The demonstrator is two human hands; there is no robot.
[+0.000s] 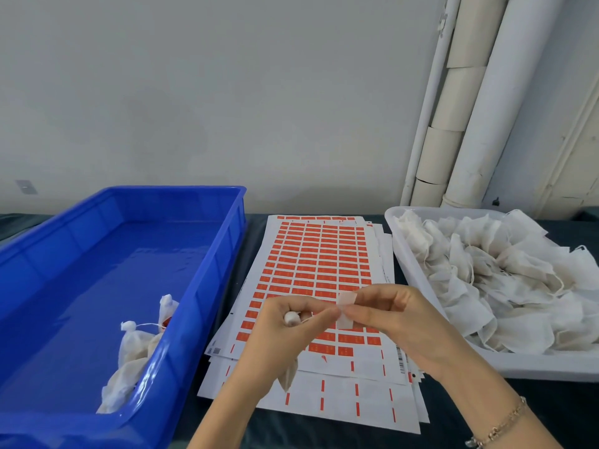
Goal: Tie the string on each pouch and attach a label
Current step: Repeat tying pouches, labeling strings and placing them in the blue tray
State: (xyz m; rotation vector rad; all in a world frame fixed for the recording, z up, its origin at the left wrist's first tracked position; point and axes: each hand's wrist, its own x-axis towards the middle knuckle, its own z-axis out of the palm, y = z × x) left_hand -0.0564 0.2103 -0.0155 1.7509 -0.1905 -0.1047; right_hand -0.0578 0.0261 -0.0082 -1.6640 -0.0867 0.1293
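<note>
Pretty early on, I'd say. Only a few finished pouches (133,348) sit in the near right corner of the blue tray (207,286) on the left, while the white tray (408,264) on the right is heaped with untied ones (502,273). The left hand (282,322) grips the current pouch (288,372) by its neck, above the label sheets (317,254) in the middle. The right hand (398,315) pinches a peeled label (346,301) right beside it. Can't tell if its string is tied. Nothing seems to be in the way.
</note>
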